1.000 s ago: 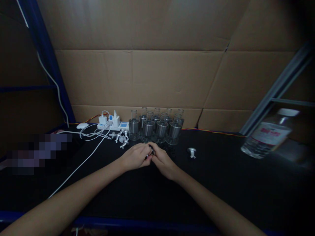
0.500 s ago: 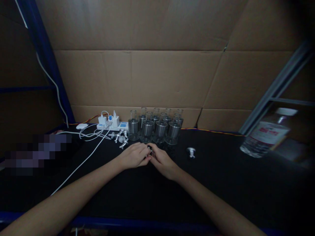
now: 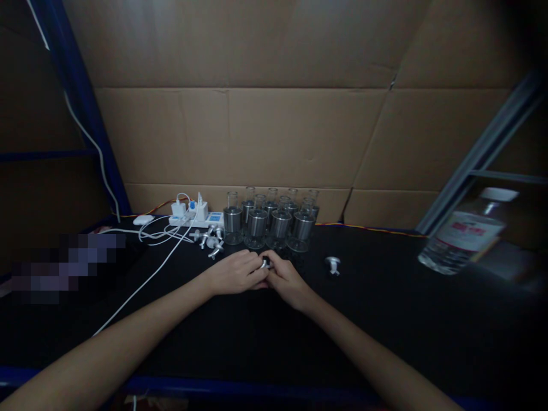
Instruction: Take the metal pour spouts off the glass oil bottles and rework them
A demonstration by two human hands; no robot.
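My left hand point(image 3: 237, 270) and my right hand point(image 3: 286, 278) meet over the black table, both closed around one small silver pour spout point(image 3: 265, 263) with a dark part. Fingers cover most of it. Just beyond them stand several glass bottles point(image 3: 279, 224) with brushed-metal sleeves and bare, open necks. To the left of the bottles lies a loose group of silver spouts point(image 3: 215, 246). Another silver spout point(image 3: 333, 265) rests alone to the right of my hands.
Behind the spout group sits a white power strip point(image 3: 215, 218) with chargers and tangled white cables point(image 3: 160, 264). A clear plastic bottle with a white cap point(image 3: 464, 231) stands at right. Cardboard point(image 3: 265, 137) walls the back; a blue rail point(image 3: 240, 388) runs along the front.
My hands have shifted very slightly to the right and turned the spout, so more of its silver surface shows between the fingers. Everything else stays in place.
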